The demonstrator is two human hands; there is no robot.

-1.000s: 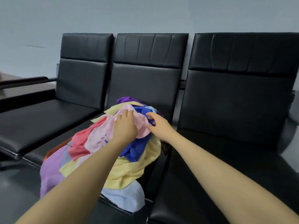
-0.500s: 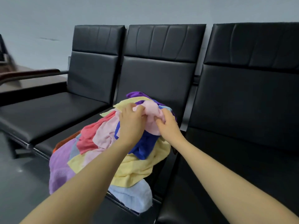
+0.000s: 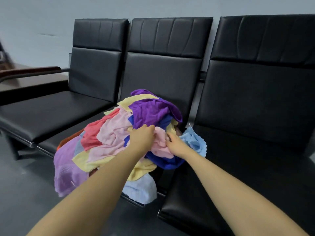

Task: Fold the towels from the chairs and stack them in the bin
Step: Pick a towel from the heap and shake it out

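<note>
Here, both hands deep in the towel pile (image 3: 109,143) on the middle chair (image 3: 163,72) of a black three-seat row. Left hand (image 3: 142,139) and right hand (image 3: 175,144), fingers curled, gripping one pink towel (image 3: 161,145) between them. Purple towel (image 3: 150,111) on top, light blue towel (image 3: 196,142) just right of the right hand, spilling toward the right chair (image 3: 255,103).

No readable text, labels, brands, numbers or signs anywhere in view.
</note>
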